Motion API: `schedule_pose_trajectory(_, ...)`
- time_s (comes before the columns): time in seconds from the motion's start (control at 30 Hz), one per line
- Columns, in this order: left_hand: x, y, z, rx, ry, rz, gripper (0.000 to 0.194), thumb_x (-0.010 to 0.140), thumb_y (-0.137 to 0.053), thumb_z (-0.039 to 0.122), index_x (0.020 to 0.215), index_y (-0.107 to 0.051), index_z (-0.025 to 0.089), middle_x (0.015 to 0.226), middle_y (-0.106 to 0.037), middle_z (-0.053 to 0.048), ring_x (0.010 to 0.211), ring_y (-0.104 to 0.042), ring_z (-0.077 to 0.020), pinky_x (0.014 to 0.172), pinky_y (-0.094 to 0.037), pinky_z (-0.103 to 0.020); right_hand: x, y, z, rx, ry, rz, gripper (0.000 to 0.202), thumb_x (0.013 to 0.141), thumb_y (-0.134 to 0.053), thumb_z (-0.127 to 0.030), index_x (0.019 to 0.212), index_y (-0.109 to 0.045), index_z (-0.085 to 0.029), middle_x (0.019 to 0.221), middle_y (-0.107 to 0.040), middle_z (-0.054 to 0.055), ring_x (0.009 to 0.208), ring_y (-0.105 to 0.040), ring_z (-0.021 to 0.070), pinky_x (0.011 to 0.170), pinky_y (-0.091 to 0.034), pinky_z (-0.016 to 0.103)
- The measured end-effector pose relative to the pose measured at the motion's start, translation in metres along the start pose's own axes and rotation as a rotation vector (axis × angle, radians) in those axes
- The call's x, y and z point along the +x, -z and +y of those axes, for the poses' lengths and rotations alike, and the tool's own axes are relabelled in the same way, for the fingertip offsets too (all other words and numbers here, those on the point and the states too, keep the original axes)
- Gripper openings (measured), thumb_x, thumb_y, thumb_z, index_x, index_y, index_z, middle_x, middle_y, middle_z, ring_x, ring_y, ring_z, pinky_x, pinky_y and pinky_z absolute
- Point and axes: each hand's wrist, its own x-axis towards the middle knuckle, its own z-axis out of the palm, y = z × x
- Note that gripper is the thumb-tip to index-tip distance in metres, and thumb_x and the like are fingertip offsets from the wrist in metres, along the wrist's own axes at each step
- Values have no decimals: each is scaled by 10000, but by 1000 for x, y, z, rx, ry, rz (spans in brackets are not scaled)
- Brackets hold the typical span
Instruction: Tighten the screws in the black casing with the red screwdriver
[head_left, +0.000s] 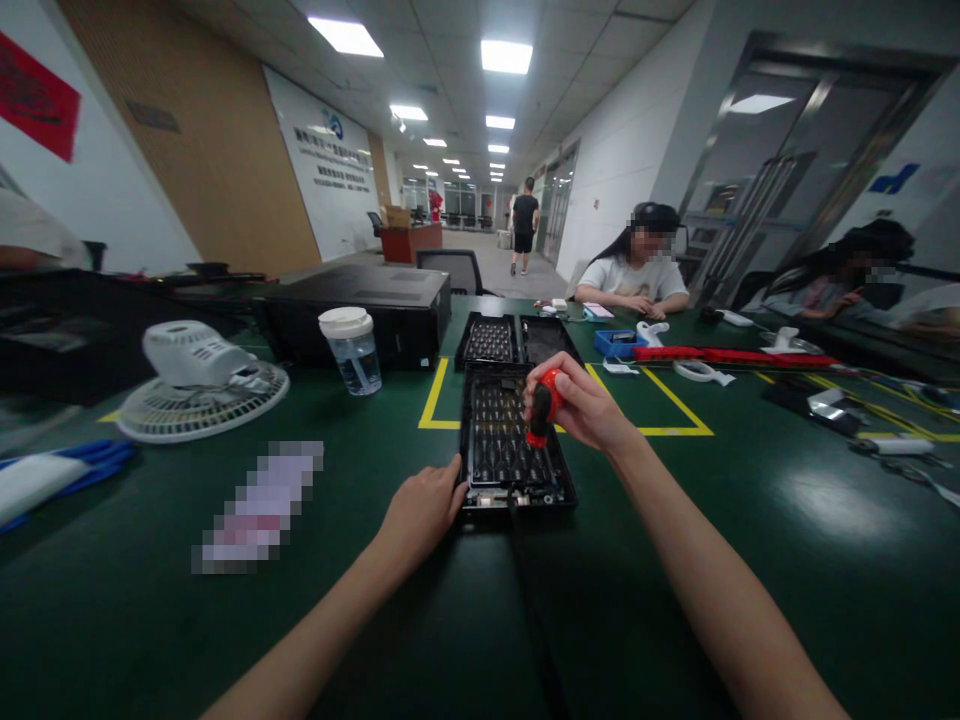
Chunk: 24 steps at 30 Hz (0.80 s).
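Observation:
A black case lies in front of me on the green table, with rows of small metal bits in its tray. My right hand is closed around a red and black screwdriver, held over the right side of the tray. The tool's tip is too small to make out. At the case's near left corner rests my left hand, its fingers against the edge and its thumb by the rim. Behind this case, a second open case holds more small pieces.
A cup, a white fan and a big black box stand to the left. Yellow tape marks the table. At the right are a blue tray, a red strip and a seated person.

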Motion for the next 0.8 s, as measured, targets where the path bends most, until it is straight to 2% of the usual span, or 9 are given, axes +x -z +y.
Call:
schedule_pose_trajectory(0.5,1,-2,-1,-3,-2,5,486,904,-317,374,1327,-393,146,997,-653,-114,887,-607,-206,763,-459,-309,0,0,0,-103,62,41,116,856,-517,-308,904,-470,-213,893,-503,7,756,-539,115,677,-564,352)
schedule_pose_trajectory(0.8,0,0,0,-5,5,-6,492,904,-317,373,1327,-404,138,1012,-652,-124,901,-607,-205,779,-453,-313,1,-1,-1,-179,78,57,109,853,-519,-306,883,-461,-218,860,-498,0,738,-532,111,624,-568,303)
